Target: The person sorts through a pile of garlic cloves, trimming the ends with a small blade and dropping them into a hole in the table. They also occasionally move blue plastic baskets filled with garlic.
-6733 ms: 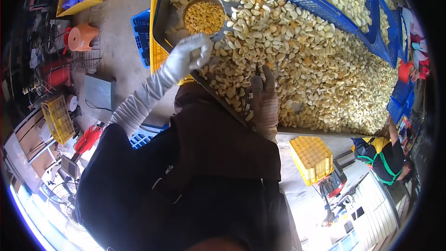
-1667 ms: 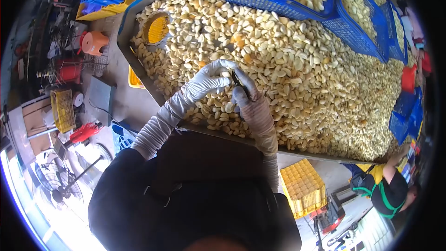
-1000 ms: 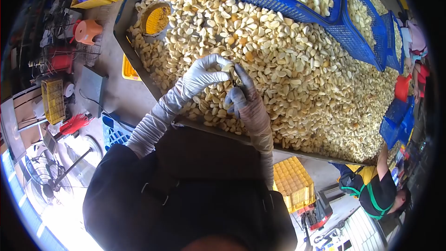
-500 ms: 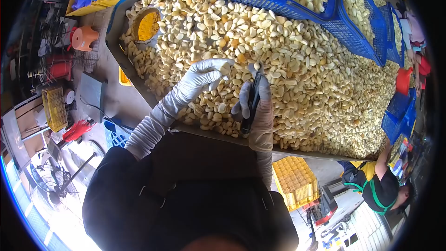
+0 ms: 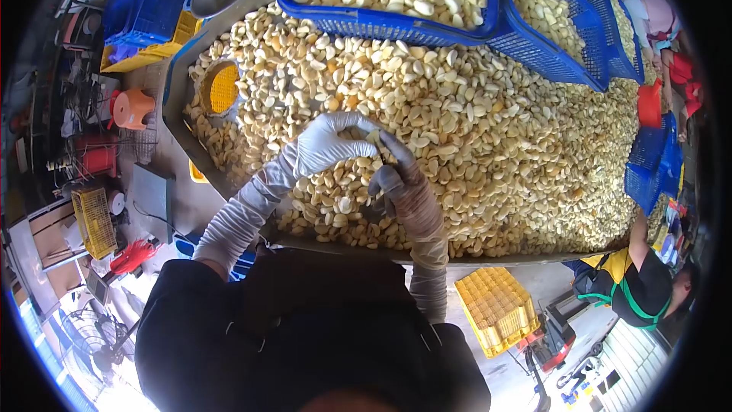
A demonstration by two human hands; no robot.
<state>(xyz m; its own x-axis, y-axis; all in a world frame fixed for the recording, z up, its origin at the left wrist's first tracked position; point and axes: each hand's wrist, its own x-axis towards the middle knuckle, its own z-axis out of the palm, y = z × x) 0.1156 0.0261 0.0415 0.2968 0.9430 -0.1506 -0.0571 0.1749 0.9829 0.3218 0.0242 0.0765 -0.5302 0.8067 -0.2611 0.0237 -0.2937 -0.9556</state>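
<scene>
My left hand, in a white glove, pinches a pale yellowish piece between thumb and fingers. Close against its fingertips is my right hand, in a stained greyish glove with its fingers curled inward. Whatever the right hand grips is too small and hidden to name; no knife shows clearly. Both hands are just above a broad layer of pale cloves or kernels spread over a metal-rimmed table.
Blue baskets full of pale pieces line the table's far side. A round opening with yellow beneath is at the left. Yellow crates stand below the near edge. Another person is at the right end.
My hands have come together, the right moving up and left. The black-handled knife seen in my right hand is no longer visible. The view has shifted, with the blue baskets further left.
</scene>
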